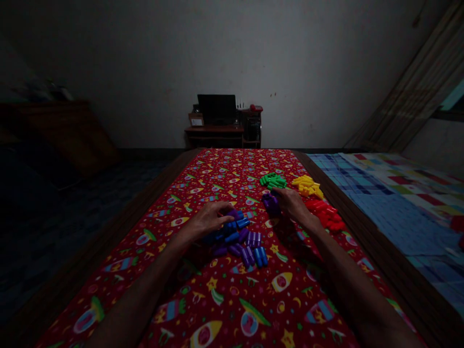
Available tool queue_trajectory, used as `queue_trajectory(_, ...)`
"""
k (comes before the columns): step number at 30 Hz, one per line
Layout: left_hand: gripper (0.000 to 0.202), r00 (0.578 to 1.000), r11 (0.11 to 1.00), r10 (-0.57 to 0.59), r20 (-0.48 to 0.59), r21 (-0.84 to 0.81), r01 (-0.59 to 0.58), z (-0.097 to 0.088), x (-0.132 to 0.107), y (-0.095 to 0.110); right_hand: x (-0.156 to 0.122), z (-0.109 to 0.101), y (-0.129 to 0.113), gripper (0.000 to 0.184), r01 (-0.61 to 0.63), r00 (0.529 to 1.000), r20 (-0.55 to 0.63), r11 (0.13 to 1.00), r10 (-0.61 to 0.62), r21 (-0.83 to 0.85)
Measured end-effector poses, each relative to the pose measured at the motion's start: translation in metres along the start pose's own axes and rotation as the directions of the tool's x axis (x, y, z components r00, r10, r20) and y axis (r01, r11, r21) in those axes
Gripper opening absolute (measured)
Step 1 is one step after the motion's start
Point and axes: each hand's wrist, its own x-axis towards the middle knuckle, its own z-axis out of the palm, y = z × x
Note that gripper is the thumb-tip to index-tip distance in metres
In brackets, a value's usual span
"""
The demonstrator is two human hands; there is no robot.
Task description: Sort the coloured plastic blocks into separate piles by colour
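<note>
— On that long brown-edged table (402, 282), what are you getting on your feed?

— From way over here, mostly a red cloth (232, 299), flat and printed with rockets and stars. Then two bare hands on top of that.

— Holding anything?

— The left hand (207, 220) is curled narrow, thumb and fingers at the top of the mixed blue and purple pile (231, 238). Can't tell if it's really pinching a piece. The right hand (293, 203) has its fingertips bent down at the purple heap (271, 204), and they hide whatever's under them, so no idea there either.

— Other heaps?

— Red heap (326, 215) just right of that hand, yellow heap (308, 187) behind the red, green heap (273, 181) just past the purple.

— And how would one piece handle, you reckon?

— Light and stiff, I'd guess, and not fragile. They look like glossy plastic, short and tube-shaped, so probably a bit slippery and happy to roll. I'd go thumb and finger across the middle of the barrel. A few near the mixed pile lie neatly side by side, which gives easier access than the jumble.
</note>
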Motion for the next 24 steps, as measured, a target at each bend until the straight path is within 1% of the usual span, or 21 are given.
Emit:
queue_trajectory(2,0.028,0.998,0.999,-0.026,-0.055,-0.035,0.024,-0.003,0.002,-0.001,0.0,0.0,-0.018,0.038,0.024,1.0,-0.021,0.994,-0.022,0.11)
queue_trajectory(3,0.031,0.995,0.997,-0.037,-0.088,-0.072,0.031,-0.003,0.002,-0.002,-0.001,0.002,-0.029,0.037,0.033,0.999,0.001,0.983,-0.034,0.178)
queue_trajectory(5,0.038,0.987,0.985,-0.056,-0.147,-0.169,0.031,-0.004,0.004,-0.004,-0.004,0.009,-0.049,0.034,0.063,0.99,0.101,0.946,-0.1,0.317)
queue_trajectory(6,0.04,0.982,0.978,-0.067,-0.176,-0.208,0.029,-0.004,0.004,-0.005,-0.007,0.014,-0.059,0.033,0.087,0.975,0.158,0.921,-0.157,0.38)
queue_trajectory(8,0.042,0.969,0.971,-0.084,-0.232,-0.236,0.027,-0.003,0.004,-0.006,-0.012,0.023,-0.072,0.031,0.138,0.929,0.244,0.872,-0.278,0.469)
queue_trajectory(9,0.042,0.964,0.973,-0.089,-0.251,-0.229,0.031,-0.002,0.004,-0.006,-0.014,0.027,-0.076,0.03,0.155,0.909,0.266,0.854,-0.32,0.497)
queue_trajectory(10,0.041,0.96,0.975,-0.094,-0.265,-0.219,0.035,-0.002,0.004,-0.005,-0.016,0.03,-0.078,0.03,0.16,0.9,0.274,0.84,-0.34,0.518)
queue_trajectory(11,0.04,0.958,0.976,-0.095,-0.272,-0.214,0.037,-0.001,0.004,-0.005,-0.017,0.031,-0.079,0.031,0.157,0.901,0.267,0.83,-0.342,0.535)
queue_trajectory(13,0.038,0.96,0.976,-0.078,-0.269,-0.218,0.018,0.003,0.004,-0.005,-0.017,0.031,-0.079,0.031,0.138,0.928,0.214,0.814,-0.305,0.564)
queue_trajectory(16,0.033,0.969,0.967,-0.015,-0.245,-0.252,-0.049,0.013,0.006,-0.004,-0.014,0.031,-0.078,0.03,0.065,0.98,0.112,0.792,-0.167,0.607)
queue_trajectory(18,0.029,0.978,0.963,0.02,-0.209,-0.26,-0.076,0.021,0.006,-0.001,-0.012,0.032,-0.079,0.031,0.019,0.993,0.076,0.772,-0.087,0.635)
queue_trajectory(19,0.026,0.981,0.965,0.033,-0.19,-0.249,-0.081,0.025,0.006,0.001,-0.012,0.033,-0.079,0.032,0.01,0.995,0.068,0.769,-0.069,0.639)
queue_trajectory(22,0.02,0.987,0.984,0.065,-0.145,-0.155,-0.087,0.032,0.004,0.006,-0.01,0.03,-0.078,0.028,0.047,0.992,0.069,0.816,-0.106,0.576)
queue_trajectory(24,0.022,0.983,0.992,0.094,-0.161,-0.074,-0.107,0.033,0.001,0.009,-0.006,0.022,-0.07,0.025,0.066,0.991,0.065,0.864,-0.113,0.498)
